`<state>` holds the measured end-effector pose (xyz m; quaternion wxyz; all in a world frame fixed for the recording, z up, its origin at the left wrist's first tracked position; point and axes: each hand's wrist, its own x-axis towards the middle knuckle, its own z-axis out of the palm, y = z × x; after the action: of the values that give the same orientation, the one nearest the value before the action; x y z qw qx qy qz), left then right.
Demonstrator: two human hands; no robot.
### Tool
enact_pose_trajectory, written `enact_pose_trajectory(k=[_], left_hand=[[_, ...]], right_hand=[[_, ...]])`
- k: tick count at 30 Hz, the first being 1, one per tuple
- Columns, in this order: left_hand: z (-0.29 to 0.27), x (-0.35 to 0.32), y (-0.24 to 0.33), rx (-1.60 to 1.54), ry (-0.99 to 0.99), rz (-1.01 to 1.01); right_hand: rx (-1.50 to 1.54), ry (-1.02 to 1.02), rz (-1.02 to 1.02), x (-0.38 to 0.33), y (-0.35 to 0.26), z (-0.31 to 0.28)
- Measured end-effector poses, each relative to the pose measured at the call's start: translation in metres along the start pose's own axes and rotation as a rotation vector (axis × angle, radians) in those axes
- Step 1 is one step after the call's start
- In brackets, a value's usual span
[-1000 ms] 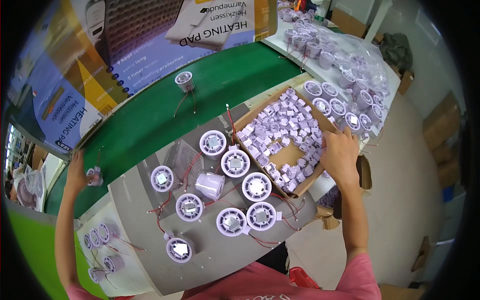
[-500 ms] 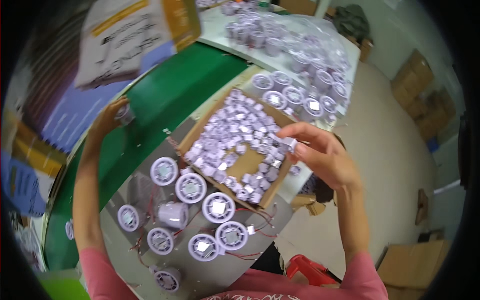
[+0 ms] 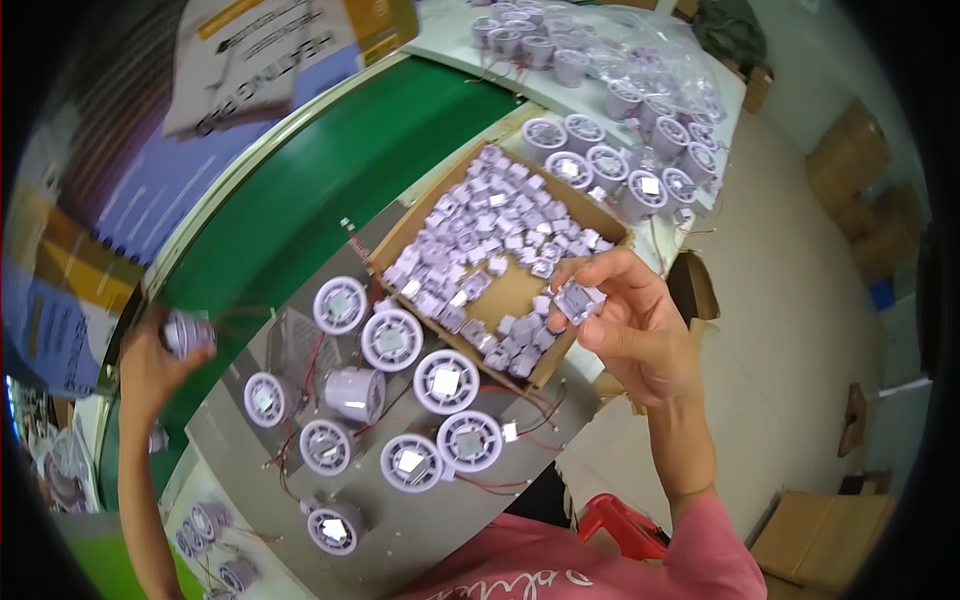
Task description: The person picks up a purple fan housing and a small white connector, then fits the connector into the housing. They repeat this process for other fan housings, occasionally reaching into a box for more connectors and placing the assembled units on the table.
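Note:
Over the near left of the green belt, my left hand grips a lavender cup-shaped housing; thin wires beside it are smeared by motion. My right hand pinches a small lavender square plastic piece between thumb and fingers, its hollow side showing. That hand hangs by the right corner of a shallow cardboard box, which holds many similar small pieces. Several round lavender housings with red and dark wires lie on the grey tabletop between my arms; one lies on its side.
The green belt curves along the left. Beyond the box, more housings stand on a white table, some under clear plastic. Printed packages sit past the belt. A red stool and cartons are at right.
My left hand has come nearer along the belt, carrying the housing with it. My right hand keeps the small piece, now turned so its hollow side shows. The view has shifted slightly.

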<state>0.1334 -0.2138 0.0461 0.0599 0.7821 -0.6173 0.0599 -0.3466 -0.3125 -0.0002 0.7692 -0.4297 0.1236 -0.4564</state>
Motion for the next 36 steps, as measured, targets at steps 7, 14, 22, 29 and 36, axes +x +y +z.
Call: enact_pose_trajectory(k=[7,14,22,29,36], left_hand=[[-0.095,-0.194,0.061,0.116,-0.277,-0.397],[-0.009,-0.292,0.058,0.106,-0.358,-0.331],[0.014,-0.284,0.078,0.110,-0.174,0.063],[0.004,-0.258,0.074,-0.434,-0.394,0.170],[0.006,-0.250,0.066,-0.634,-0.452,0.293]], right_hand=[[-0.716,-0.078,-0.301,0.006,0.027,0.071],[-0.525,-0.097,-0.166,-0.015,0.056,0.136],[-0.751,-0.237,-0.369,-0.029,0.075,0.162],[-0.576,-0.211,-0.189,-0.053,0.089,0.177],[-0.333,-0.347,0.218,-0.073,0.125,0.188]])
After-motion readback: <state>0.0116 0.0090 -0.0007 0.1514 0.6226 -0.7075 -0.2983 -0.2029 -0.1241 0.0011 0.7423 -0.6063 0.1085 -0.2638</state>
